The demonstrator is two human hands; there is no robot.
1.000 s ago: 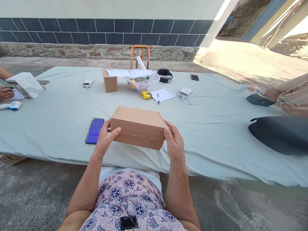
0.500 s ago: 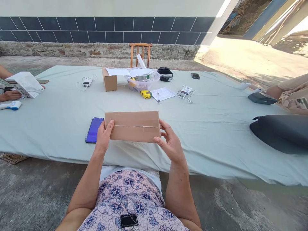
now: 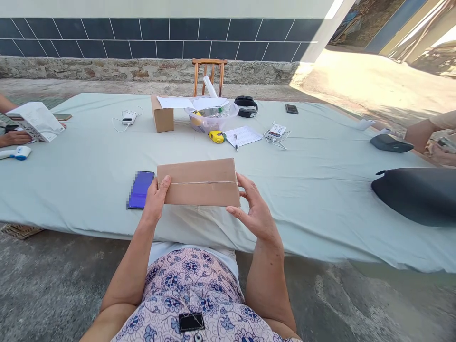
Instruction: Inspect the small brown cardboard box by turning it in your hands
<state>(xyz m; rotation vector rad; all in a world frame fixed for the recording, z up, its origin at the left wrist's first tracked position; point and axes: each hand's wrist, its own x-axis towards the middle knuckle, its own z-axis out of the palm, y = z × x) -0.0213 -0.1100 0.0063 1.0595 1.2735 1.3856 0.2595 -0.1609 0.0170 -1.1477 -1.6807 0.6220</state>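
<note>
Center, cardboard box (image 3: 199, 185): a closed brown carton over the near part of the table (image 3: 320, 199), tilted so one long side, with a seam running across it, faces the wearer. Whether it touches the cloth cannot be told.
Nine o'clock from the box, left hand (image 3: 155, 197): closed on the carton's left end, thumb pressed flat on the facing side, fingers mostly hidden behind.
Four o'clock, right hand (image 3: 258, 213): loosely curved and well opened, thumb apart from the fingers. Fingertips are at the carton's right end, thumb tip by its lower right corner; contact is unclear.
Nine o'clock, phone (image 3: 141, 190): flat with a blue screen, just beyond the left hand.
One o'clock, tape measure (image 3: 217, 137): yellow and black, next to a printed sheet (image 3: 251, 136) with a pen (image 3: 235, 142) on it.
Twelve o'clock, farther off, plastic basket (image 3: 210, 125): pale lilac, holding assorted items, with white paper over its rim.
Eleven o'clock, smaller carton (image 3: 163, 121): upright, beside the basket.
Three o'clock, black case (image 3: 415, 195): lying well apart from the right hand.
</note>
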